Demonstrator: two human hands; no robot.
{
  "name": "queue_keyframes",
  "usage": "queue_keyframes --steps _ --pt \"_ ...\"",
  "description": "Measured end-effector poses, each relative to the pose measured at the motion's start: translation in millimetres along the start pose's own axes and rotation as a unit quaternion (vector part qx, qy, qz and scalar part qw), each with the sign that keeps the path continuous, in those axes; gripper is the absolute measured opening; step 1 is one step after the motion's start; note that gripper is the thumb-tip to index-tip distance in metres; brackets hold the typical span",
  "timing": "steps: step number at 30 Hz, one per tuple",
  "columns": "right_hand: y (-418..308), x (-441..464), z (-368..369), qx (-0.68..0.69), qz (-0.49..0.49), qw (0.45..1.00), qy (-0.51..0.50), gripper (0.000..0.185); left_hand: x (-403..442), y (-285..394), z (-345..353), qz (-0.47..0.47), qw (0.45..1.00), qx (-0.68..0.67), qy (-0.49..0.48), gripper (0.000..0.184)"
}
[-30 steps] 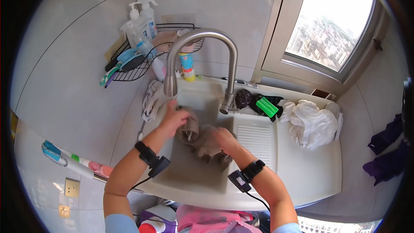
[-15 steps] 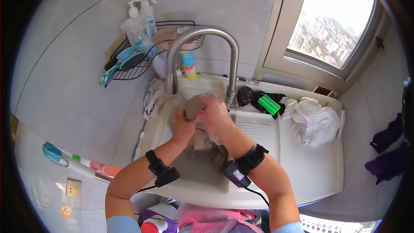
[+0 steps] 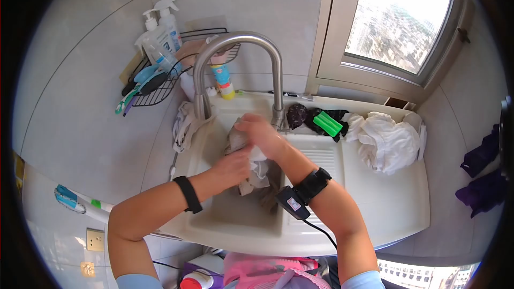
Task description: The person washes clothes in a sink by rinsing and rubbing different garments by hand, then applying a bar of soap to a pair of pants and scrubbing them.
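A person's two bare hands met over the left basin of a cream-coloured sink [image 3: 385, 203], seen from above. The left hand [image 3: 231, 168] came in from the lower left, its fingers curled around a bunched greyish-beige cloth [image 3: 234, 140]. The right hand [image 3: 261, 132] reached in from the lower right and gripped the upper part of the same cloth, its fingers bent over it; motion blur hid the exact placing of each fingertip. The cloth was held above the basin floor, and its paler folds hung below the hands. Darker brown fabric [image 3: 269, 195] lay lower down, by the basin's right wall.

A tall, curved metal faucet [image 3: 276, 75] arched behind the hands. Draped over the sink's left rim was an off-white cloth [image 3: 185, 128]. To the right of the basin was a ribbed drainboard [image 3: 316, 159]. Along the back edge, a bright green block [image 3: 327, 123] rested on black material [image 3: 342, 116], with a heap of white fabric [image 3: 390, 142] to its right. A wire corner shelf [image 3: 155, 95] held spray and pump bottles [image 3: 160, 37] and brushes [image 3: 143, 81].
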State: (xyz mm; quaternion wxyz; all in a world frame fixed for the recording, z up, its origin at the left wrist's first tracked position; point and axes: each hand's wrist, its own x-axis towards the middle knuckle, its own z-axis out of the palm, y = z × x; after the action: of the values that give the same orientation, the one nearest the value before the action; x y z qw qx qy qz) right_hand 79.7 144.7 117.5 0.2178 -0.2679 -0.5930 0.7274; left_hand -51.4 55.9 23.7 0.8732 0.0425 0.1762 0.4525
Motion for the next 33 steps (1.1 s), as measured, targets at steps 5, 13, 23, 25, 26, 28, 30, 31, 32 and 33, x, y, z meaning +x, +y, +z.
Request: queue_keyframes --steps 5,13,23,25,26,28,30,31,32,33 --pt "33.0 -20.4 -27.0 0.043 -0.120 0.990 0.065 0.017 -2.4 51.5 93.4 -0.064 0.605 0.760 0.230 0.038" --pt "147.6 -94.1 -72.0 0.001 0.135 0.991 0.002 0.021 -46.7 82.1 189.0 0.200 0.796 0.506 0.266 0.031" --pt "188.5 -46.2 47.2 -0.319 0.021 0.934 0.158 0.076 -98.0 122.5 349.7 0.459 0.738 0.448 0.209 0.027" --pt "195.7 -19.8 56.5 -0.327 -0.007 0.913 0.244 0.060 -108.5 116.0 379.0 0.536 0.688 0.429 0.237 0.030" --pt "204.1 -6.0 54.8 -0.329 -0.019 0.900 0.287 0.052 -113.8 112.5 390.1 0.565 0.668 0.421 0.242 0.031" --pt "236.9 24.8 28.6 -0.301 0.003 0.918 0.256 0.040 -123.4 107.1 407.7 0.620 0.625 0.402 0.250 0.033" --pt "242.0 27.6 6.3 -0.266 -0.041 0.924 0.272 0.031 -128.9 106.9 413.8 0.671 0.581 0.381 0.259 0.036" --pt "232.6 21.7 -7.4 -0.235 -0.058 0.928 0.283 0.027 -142.2 121.9 408.3 0.634 0.599 0.428 0.236 0.031" --pt "222.0 15.5 -21.0 -0.203 -0.075 0.931 0.293 0.024 -165.4 148.4 396.5 0.592 0.617 0.473 0.212 0.027" --pt "208.8 9.6 -40.3 -0.162 -0.053 0.943 0.284 0.017 -176.9 164.8 384.5 0.548 0.634 0.514 0.185 0.025"
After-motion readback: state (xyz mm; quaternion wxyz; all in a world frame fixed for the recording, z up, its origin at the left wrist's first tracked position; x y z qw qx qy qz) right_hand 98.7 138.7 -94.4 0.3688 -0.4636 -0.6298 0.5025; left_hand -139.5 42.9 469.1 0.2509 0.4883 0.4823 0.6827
